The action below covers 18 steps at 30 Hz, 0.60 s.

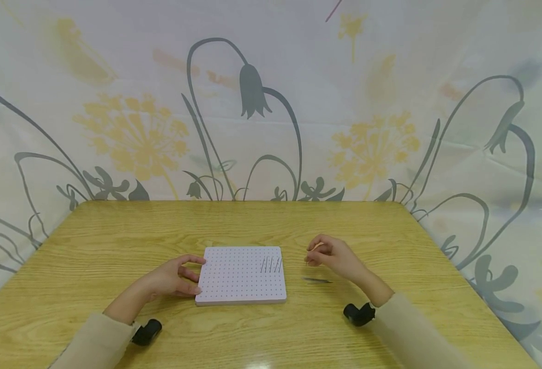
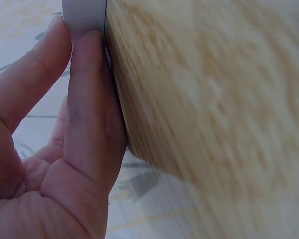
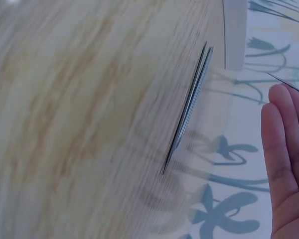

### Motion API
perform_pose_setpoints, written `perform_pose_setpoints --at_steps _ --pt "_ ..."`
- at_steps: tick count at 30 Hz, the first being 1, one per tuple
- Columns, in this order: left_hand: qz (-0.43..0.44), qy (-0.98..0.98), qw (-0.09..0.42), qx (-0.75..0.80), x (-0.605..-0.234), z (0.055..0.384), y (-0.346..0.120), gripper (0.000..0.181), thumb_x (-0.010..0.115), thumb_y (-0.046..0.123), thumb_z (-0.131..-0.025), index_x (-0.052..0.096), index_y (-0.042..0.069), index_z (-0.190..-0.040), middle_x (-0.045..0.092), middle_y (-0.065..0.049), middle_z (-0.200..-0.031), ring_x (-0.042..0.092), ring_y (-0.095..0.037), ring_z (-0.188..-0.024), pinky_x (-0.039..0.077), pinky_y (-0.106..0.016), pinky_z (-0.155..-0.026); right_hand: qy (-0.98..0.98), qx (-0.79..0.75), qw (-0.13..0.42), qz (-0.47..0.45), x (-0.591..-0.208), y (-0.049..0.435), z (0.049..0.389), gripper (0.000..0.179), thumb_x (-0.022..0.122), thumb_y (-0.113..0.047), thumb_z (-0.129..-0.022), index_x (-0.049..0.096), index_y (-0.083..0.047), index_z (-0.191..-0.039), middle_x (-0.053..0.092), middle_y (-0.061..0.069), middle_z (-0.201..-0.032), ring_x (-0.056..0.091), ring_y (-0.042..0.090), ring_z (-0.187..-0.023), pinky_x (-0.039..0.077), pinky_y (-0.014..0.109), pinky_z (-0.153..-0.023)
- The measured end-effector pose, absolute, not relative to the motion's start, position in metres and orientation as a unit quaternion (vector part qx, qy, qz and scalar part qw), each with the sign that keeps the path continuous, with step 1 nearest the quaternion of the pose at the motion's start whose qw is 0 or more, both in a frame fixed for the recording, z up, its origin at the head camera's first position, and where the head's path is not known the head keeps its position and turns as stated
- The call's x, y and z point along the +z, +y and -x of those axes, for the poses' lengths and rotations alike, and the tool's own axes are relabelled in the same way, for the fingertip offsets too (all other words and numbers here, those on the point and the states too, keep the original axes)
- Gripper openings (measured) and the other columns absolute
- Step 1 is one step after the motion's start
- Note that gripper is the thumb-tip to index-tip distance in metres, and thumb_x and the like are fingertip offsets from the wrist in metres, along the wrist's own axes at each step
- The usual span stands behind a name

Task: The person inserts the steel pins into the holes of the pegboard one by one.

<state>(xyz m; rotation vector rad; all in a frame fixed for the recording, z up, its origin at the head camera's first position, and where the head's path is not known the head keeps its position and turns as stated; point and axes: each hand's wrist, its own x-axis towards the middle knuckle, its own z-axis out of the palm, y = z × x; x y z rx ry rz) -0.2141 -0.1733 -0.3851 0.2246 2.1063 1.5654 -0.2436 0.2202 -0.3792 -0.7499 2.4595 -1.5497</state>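
Note:
A white pegboard [image 1: 238, 279] with a grid of small holes lies flat on the table. Several thin metal pins [image 1: 271, 265] stand slanted in its upper right part. My left hand [image 1: 171, 277] is at the board's left side, with the thumb by the near corner and other fingers farther up. In the left wrist view, nearly straight fingers [image 2: 84, 99] touch the board's edge [image 2: 84, 17]. To the right of the board, my right hand [image 1: 333, 254] pinches one thin metal pin [image 3: 289, 83], its pointed end projecting past the fingertips. The thumb is hidden in the right wrist view.
Loose metal pins [image 1: 317, 280] lie close together on the wooden table [image 1: 234, 333], just below my right hand; they show large in the right wrist view. Black wrist cameras [image 1: 147, 332] sit at both cuffs. A flower-patterned cloth [image 1: 271, 128] hangs behind the table.

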Motion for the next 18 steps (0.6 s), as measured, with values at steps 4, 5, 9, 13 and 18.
perform_pose_setpoints --at_steps 4,5,9,13,18 --pt "-0.083 0.773 0.252 0.576 -0.385 0.214 -0.173 0.068 0.072 -0.008 -0.076 0.036 -0.005 -0.134 0.051 -0.019 -0.100 0.059 -0.021 -0.080 0.053 -0.036 -0.072 0.820 -0.509 0.067 0.255 -0.378 0.215 0.241 0.015 0.058 -0.004 -0.092 0.055 0.008 -0.100 0.066 0.017 -0.088 0.064 0.034 -0.082 0.053 0.042 -0.073" --pt "-0.084 0.774 0.251 0.575 -0.385 0.214 -0.173 0.068 0.072 -0.008 -0.076 0.036 -0.005 -0.134 0.051 -0.019 -0.100 0.059 -0.021 -0.080 0.053 -0.036 -0.072 0.820 -0.506 0.065 0.258 -0.379 0.213 0.241 0.014 0.059 -0.005 -0.091 0.056 0.007 -0.099 0.066 0.016 -0.087 0.064 0.035 -0.081 0.053 0.042 -0.073" --pt "-0.085 0.776 0.251 0.572 -0.384 0.213 -0.173 0.068 0.072 -0.007 -0.076 0.036 -0.005 -0.134 0.051 -0.019 -0.100 0.059 -0.021 -0.080 0.053 -0.036 -0.072 0.819 -0.501 0.063 0.274 -0.379 0.208 0.239 0.012 0.061 -0.006 -0.090 0.059 0.005 -0.096 0.065 0.014 -0.086 0.063 0.037 -0.080 0.053 0.042 -0.072" --pt "-0.086 0.776 0.251 0.573 -0.385 0.213 -0.174 0.068 0.072 -0.007 -0.076 0.036 -0.005 -0.134 0.052 -0.019 -0.100 0.059 -0.021 -0.081 0.053 -0.036 -0.072 0.815 -0.499 0.058 0.290 -0.379 0.202 0.238 0.011 0.062 -0.006 -0.089 0.059 0.004 -0.094 0.064 0.015 -0.085 0.062 0.037 -0.079 0.053 0.042 -0.071" --pt "-0.084 0.774 0.250 0.576 -0.385 0.213 -0.173 0.068 0.072 -0.007 -0.076 0.036 -0.006 -0.134 0.052 -0.019 -0.099 0.060 -0.021 -0.080 0.053 -0.036 -0.072 0.810 -0.503 0.051 0.296 -0.379 0.195 0.238 0.012 0.064 -0.002 -0.087 0.057 0.005 -0.094 0.064 0.015 -0.084 0.064 0.032 -0.078 0.053 0.040 -0.070"
